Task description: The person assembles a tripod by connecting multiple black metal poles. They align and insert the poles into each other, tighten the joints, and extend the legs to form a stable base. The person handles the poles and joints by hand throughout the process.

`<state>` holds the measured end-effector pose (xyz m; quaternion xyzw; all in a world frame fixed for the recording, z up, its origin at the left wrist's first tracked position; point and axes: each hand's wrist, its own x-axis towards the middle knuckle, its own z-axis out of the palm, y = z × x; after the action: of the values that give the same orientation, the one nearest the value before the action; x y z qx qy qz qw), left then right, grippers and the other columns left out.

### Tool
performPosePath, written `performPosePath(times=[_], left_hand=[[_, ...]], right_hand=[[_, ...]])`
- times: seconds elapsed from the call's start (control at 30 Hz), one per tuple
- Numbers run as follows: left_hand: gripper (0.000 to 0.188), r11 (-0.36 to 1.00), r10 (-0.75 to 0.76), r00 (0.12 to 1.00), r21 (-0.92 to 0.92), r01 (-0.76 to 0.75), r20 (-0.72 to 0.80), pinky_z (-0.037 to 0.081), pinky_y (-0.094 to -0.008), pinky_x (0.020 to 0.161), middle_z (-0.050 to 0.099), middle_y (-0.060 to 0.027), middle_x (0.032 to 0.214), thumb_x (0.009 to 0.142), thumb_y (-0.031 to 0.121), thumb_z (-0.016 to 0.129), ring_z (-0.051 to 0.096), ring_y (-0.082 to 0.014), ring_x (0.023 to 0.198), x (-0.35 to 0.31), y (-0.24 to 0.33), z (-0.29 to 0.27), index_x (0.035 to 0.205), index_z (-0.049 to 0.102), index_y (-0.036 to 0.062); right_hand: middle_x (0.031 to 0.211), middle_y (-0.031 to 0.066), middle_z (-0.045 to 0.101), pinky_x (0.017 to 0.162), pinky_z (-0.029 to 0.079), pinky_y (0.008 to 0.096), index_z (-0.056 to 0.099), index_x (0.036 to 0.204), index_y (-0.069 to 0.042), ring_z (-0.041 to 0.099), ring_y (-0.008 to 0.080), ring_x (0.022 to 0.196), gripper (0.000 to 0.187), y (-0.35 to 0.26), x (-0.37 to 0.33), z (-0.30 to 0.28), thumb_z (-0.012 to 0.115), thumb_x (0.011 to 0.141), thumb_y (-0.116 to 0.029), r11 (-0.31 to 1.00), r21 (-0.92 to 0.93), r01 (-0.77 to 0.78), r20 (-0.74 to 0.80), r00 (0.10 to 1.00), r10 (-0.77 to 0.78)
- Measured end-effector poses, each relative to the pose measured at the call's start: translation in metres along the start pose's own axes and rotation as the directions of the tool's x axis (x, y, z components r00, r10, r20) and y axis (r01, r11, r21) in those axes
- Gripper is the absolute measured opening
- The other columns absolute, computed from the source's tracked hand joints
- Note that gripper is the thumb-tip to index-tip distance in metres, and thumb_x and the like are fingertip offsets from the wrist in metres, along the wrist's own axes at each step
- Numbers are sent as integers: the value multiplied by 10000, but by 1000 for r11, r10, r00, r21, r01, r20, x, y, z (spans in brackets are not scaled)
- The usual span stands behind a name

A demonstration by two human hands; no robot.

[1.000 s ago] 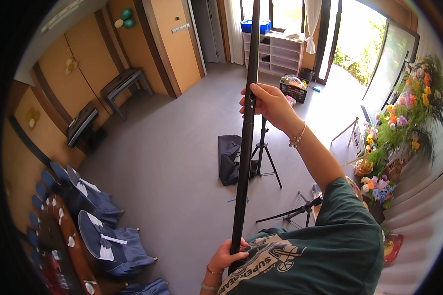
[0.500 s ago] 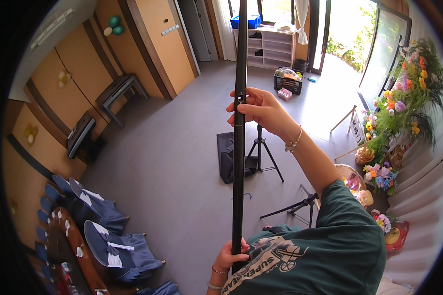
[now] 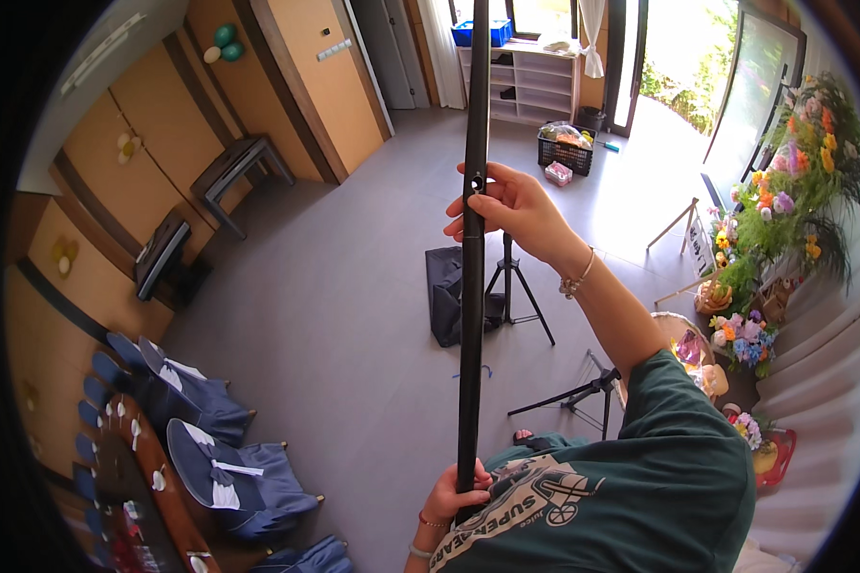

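Note:
A long black metal pole stands nearly upright before me, its top running out of view. My left hand is closed around its lower part, close to my green shirt. Higher up, my right hand pinches the pole, thumb in front just below a small hole and fingers behind, some of them loosely spread. A joint line crosses the pole a little below that thumb. Beyond it, a black tripod stand rises from the floor beside a dark fabric bag.
A second black tripod base stands by my right side. Blue-covered chairs line a brown table at left. Flower arrangements fill the right. A black crate sits near the white shelf at the back.
The pole leans slightly more to the right at its top. Both hands keep their grip at about the same places. The whole view has shifted a little.

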<state>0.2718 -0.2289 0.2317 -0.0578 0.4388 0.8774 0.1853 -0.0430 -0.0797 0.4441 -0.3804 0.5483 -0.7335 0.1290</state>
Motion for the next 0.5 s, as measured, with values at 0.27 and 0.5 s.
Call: performPosePath(times=[0.27, 0.5], left_hand=[[264, 1000, 13, 996, -13, -12, 88, 472, -222, 812, 585, -23, 881, 728, -79, 678, 581, -91, 872, 2, -4, -8, 938, 557, 27], [292, 996, -24, 997, -85, 29, 68, 468, -232, 716, 625, -104, 887, 700, -135, 630, 594, -124, 799, 2, -4, -4, 909, 508, 29]], right_hand=[[902, 160, 627, 733, 574, 332, 405, 1210, 63, 677, 253, 804, 313, 8, -3, 14, 447, 922, -54, 999, 21, 38, -119, 992, -35], [705, 103, 594, 511, 497, 254, 413, 1084, 16, 611, 168, 549, 209, 22, -5, 41, 352, 949, -132, 999, -15, 39, -310, 950, -42]])
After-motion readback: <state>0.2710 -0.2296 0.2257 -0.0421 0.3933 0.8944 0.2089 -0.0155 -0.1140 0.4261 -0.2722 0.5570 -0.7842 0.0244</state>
